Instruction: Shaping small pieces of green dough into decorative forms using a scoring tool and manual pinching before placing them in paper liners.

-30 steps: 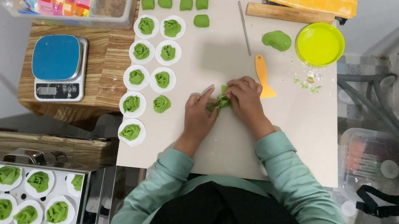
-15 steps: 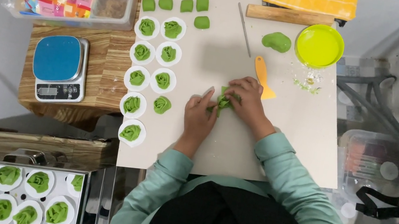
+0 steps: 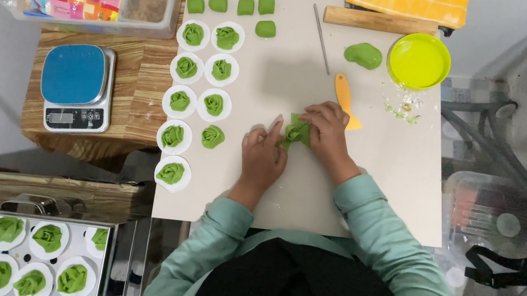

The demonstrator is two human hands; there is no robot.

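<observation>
A piece of green dough [image 3: 295, 132] lies on the pale work mat [image 3: 380, 175], folded into a rose shape between my hands. My right hand [image 3: 326, 133] pinches it from the right. My left hand [image 3: 262, 158] rests flat on the mat beside it, fingertips touching the dough's left side. To the left stand two columns of finished green dough roses [image 3: 199, 87] on white paper rounds. Several small green dough blocks [image 3: 234, 6] line the mat's far edge.
An orange scraper [image 3: 346, 101], a thin metal rod [image 3: 323, 29], a dough lump [image 3: 363, 55], a yellow-green bowl [image 3: 419, 60] and a wooden rolling pin [image 3: 377, 21] lie beyond my hands. A blue scale [image 3: 76, 87] sits left; a tray of roses [image 3: 10, 255] lower left.
My hands stay in nearly the same place; the fingers have shifted slightly on the green dough, folding it tighter.
</observation>
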